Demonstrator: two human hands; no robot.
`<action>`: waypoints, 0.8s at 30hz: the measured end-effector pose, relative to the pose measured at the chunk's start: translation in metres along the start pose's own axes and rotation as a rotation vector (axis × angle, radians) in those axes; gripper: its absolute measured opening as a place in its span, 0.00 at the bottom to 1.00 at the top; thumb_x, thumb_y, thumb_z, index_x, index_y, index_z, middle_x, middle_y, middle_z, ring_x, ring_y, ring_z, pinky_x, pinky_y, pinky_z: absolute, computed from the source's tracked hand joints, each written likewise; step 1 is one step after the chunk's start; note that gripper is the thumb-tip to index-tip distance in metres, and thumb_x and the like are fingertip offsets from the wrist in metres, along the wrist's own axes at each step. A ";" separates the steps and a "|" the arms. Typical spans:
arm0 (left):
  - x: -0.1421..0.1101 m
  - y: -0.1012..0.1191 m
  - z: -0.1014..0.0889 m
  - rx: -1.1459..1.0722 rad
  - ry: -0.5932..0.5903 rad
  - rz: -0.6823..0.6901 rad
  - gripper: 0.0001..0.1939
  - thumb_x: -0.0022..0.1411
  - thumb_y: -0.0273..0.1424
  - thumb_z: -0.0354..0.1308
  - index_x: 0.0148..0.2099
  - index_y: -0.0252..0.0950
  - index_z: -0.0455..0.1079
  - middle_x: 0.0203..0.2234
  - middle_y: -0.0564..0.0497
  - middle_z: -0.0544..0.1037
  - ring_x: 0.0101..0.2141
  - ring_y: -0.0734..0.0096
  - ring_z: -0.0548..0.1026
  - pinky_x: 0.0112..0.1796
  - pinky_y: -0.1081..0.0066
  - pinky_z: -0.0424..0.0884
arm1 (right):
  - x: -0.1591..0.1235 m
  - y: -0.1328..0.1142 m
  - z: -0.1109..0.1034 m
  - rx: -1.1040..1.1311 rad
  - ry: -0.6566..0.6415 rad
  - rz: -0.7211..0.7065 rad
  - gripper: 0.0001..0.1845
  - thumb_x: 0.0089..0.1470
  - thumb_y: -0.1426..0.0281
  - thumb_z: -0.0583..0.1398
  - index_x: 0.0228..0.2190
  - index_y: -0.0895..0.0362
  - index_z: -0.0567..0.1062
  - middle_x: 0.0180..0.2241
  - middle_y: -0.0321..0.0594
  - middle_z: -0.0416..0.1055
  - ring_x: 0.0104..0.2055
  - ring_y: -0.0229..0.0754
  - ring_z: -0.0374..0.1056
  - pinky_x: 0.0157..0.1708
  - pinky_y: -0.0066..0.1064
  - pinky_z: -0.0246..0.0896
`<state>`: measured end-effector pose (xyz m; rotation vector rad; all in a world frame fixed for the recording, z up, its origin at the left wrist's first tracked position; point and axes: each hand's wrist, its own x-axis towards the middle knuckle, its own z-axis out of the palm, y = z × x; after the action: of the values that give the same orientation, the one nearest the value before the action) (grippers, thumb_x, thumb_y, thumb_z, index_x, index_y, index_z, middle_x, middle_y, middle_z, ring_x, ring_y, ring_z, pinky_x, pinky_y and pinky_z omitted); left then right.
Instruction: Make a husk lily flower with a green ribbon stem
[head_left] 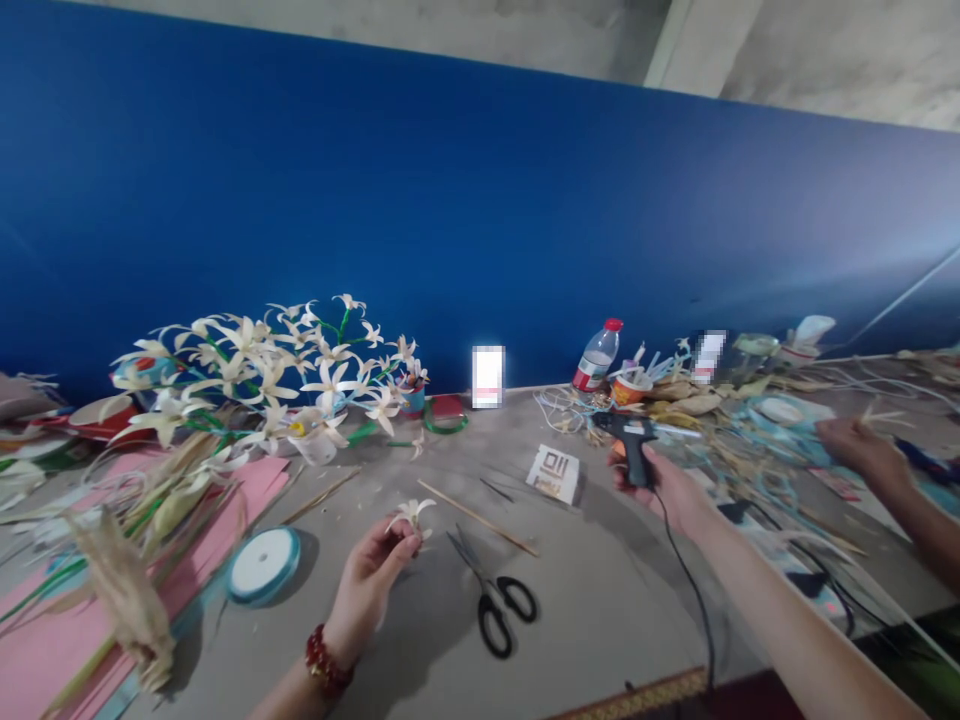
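Between the fingertips of my left hand (379, 565) is a small white artificial flower (414, 510), its petals pointing up. A red beaded bracelet circles that wrist. My right hand (664, 495) grips a black hot glue gun (636, 445) by its handle, and the gun's cord runs down toward the table's front edge. Black-handled scissors (493, 595) lie on the grey table between my hands. Near them are a thin stick (480, 518) and a white square packet (553, 476). A spool of white and teal ribbon (264, 565) lies left of my left hand.
Several finished white flowers on green stems (247, 370) stand at the back left. Pink paper (247, 500) and dried husks (124, 590) cover the left side. A plastic bottle (598, 358) and an orange cup (630, 388) stand behind the gun. Another person's hand (862, 455) works at far right.
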<state>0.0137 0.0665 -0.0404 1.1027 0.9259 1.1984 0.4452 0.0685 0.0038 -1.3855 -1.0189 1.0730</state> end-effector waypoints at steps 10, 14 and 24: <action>0.001 0.004 0.007 -0.055 -0.061 -0.002 0.15 0.53 0.39 0.67 0.30 0.33 0.70 0.25 0.53 0.68 0.28 0.74 0.64 0.32 0.74 0.61 | -0.057 -0.014 0.113 -0.101 -0.135 -0.079 0.17 0.48 0.57 0.66 0.32 0.58 0.74 0.22 0.37 0.70 0.22 0.39 0.65 0.22 0.29 0.63; 0.004 0.006 0.004 -0.096 -0.021 -0.002 0.14 0.53 0.38 0.67 0.30 0.33 0.70 0.25 0.54 0.69 0.27 0.75 0.64 0.32 0.74 0.61 | -0.075 -0.003 0.179 -0.301 -0.369 -0.260 0.17 0.51 0.56 0.63 0.37 0.55 0.73 0.25 0.38 0.73 0.25 0.43 0.69 0.25 0.32 0.67; 0.008 0.006 -0.002 -0.154 0.039 0.010 0.13 0.53 0.36 0.68 0.30 0.33 0.70 0.24 0.54 0.69 0.27 0.75 0.65 0.31 0.74 0.62 | -0.078 0.007 0.222 -0.562 -0.387 -0.650 0.05 0.58 0.65 0.57 0.34 0.53 0.69 0.25 0.34 0.73 0.25 0.39 0.69 0.26 0.26 0.62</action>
<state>0.0119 0.0745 -0.0351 0.9652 0.8439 1.2819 0.2116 0.0437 -0.0059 -1.1325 -2.0011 0.5819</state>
